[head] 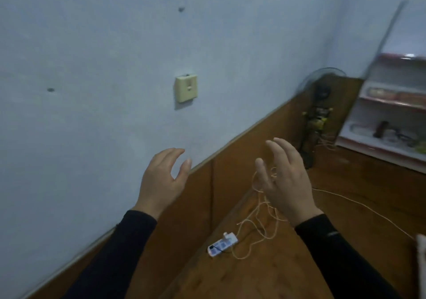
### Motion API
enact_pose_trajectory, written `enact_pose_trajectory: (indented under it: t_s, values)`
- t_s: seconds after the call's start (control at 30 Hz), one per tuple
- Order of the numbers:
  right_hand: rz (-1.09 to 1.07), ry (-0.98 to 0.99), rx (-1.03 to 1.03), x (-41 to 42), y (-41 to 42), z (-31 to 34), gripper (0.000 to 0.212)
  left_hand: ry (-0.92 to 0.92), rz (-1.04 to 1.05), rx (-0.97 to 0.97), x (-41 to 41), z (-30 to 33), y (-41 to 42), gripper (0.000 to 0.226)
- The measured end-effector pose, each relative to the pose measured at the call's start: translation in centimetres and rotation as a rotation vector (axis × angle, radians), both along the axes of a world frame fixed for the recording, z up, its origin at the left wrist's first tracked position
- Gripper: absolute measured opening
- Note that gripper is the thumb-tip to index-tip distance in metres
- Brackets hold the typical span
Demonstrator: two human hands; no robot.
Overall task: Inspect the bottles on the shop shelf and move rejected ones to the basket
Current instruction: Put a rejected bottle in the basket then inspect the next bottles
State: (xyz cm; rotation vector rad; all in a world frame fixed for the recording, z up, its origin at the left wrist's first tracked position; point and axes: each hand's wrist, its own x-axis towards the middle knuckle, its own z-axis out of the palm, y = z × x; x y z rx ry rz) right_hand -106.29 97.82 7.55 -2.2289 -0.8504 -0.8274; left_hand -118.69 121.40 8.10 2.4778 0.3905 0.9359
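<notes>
shop shelf (391, 112) blurred, cut by right edge, contents unreadable
</notes>
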Motion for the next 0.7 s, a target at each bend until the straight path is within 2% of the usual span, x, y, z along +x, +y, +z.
enact_pose_trajectory:
  t_s: [0.27,0.47,0.7]
  values:
    - [-0.379,-0.016,0.022,9.1,-20.4,-0.1,0.050,-0.059,-0.459,0.145,19.1,2.4,-17.3,0.050]
    - [-0.587,-0.031,-0.023,16.5,-33.8,0.1,0.049,-0.065,-0.643,0.148,31.3,3.1,-31.7,0.046]
    - [-0.817,0.082,-0.176,25.9,-46.1,-0.7,0.050,-0.054,-0.830,0.144,44.5,2.4,-44.9,0.040]
